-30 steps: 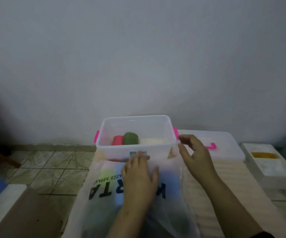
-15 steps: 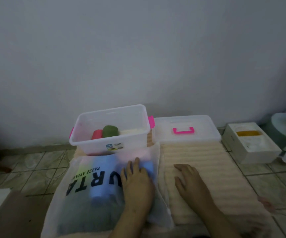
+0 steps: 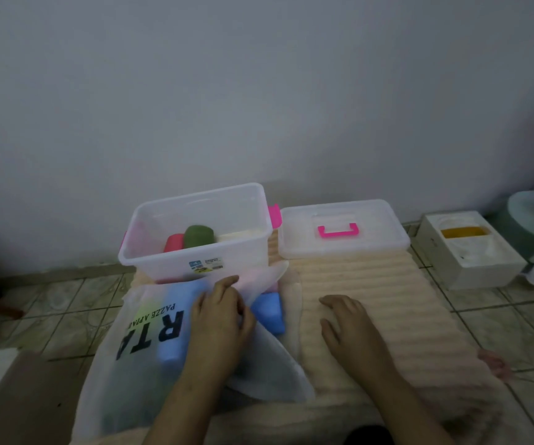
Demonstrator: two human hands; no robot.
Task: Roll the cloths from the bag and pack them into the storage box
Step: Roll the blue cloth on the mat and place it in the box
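Left hand (image 3: 219,319) pinched bag (image 3: 121,358) mouth edge, fingers curled. Right hand (image 3: 349,326) flat, empty, on ribbed mat (image 3: 387,300). Blue cloth (image 3: 269,308) poking out. Box (image 3: 195,252) just beyond, three rolls inside. Risk imo: slippery bag edge slips free, cloths spill onto floor.

Dim, bluish, even lighting with no distinct source; shadow deepens toward 9 o'clock. Soft focus overall, slight motion blur toward 5 o'clock, wide-angle bending at the edges.

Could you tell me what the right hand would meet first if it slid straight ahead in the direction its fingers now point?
The right hand lies flat on the ribbed peach mat, fingers pointing away and slightly left. Going straight on, it would probably meet the near edge of the clear lid first, though depth is hard to judge.
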